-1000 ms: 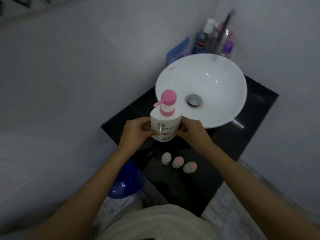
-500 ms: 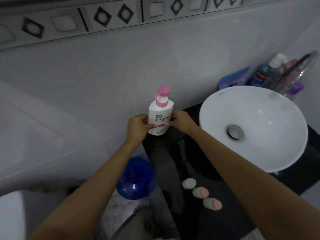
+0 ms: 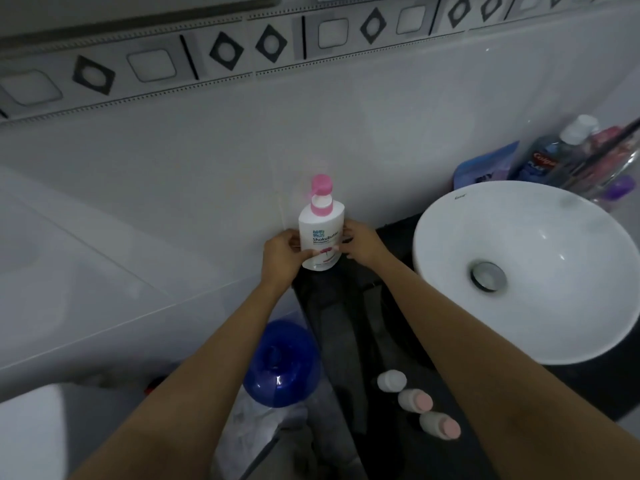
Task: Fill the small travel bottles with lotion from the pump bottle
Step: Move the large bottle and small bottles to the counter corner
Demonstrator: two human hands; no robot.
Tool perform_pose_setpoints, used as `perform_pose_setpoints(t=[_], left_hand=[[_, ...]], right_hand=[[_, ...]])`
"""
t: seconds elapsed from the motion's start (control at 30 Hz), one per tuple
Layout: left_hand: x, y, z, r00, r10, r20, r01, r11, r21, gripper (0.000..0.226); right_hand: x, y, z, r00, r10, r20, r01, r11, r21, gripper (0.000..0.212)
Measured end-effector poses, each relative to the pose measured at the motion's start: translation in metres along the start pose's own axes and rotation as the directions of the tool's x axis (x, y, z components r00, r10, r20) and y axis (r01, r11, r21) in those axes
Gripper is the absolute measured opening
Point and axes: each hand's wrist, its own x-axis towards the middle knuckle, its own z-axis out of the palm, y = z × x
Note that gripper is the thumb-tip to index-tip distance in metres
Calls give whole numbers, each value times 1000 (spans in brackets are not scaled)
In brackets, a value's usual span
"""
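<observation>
Pump bottle (image 3: 321, 233) relocated: 1.0 s ago it was held up in front of the sink (image 3: 526, 271) — now it stands upright at the far left corner of the desk (image 3: 349, 306), by the wall. Both hands, left hand (image 3: 281, 254) and right hand (image 3: 362, 244), went out with it, arms extended. Camera view shifted left and up — wall tile border now visible.
</observation>
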Motion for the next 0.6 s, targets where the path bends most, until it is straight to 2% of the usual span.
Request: perform_pose_setpoints(t=[0.13,0.27,0.33,0.4,0.43,0.5,0.53,0.6], left_hand=[[-2,-2,-1,1000,6,16,-6,1000,-19,44],[-11,-12,-6,996,-85,-20,85,996,7,46],[-26,-20,-8,987,-123,-100,124,992,7,33],[-48,-24,-4,987,-107,-122,103,994,-39,21],[-61,-23,0,994,-76,-84,71,995,-64,17],[-88,-15,11,994,12,106,3,990,-140,14],[-100,-10,18,972,57,229,-18,986,-168,14],[-120,-3,33,883,136,450,-74,986,-152,26]], right_hand=[[-9,-1,0,1000,5,-18,-5,1000,-3,43],[-44,-3,-5,995,78,-55,-75,995,61,43],[-77,-2,-10,991,124,-55,-116,985,132,40],[-120,4,-17,987,139,-85,-123,978,171,29],[-145,10,-20,983,135,-127,-110,976,189,24],[-194,24,-23,954,140,-266,-84,973,213,15],[-216,33,-22,926,168,-339,-99,972,213,14],[-254,49,-17,866,259,-428,-185,961,207,18]])
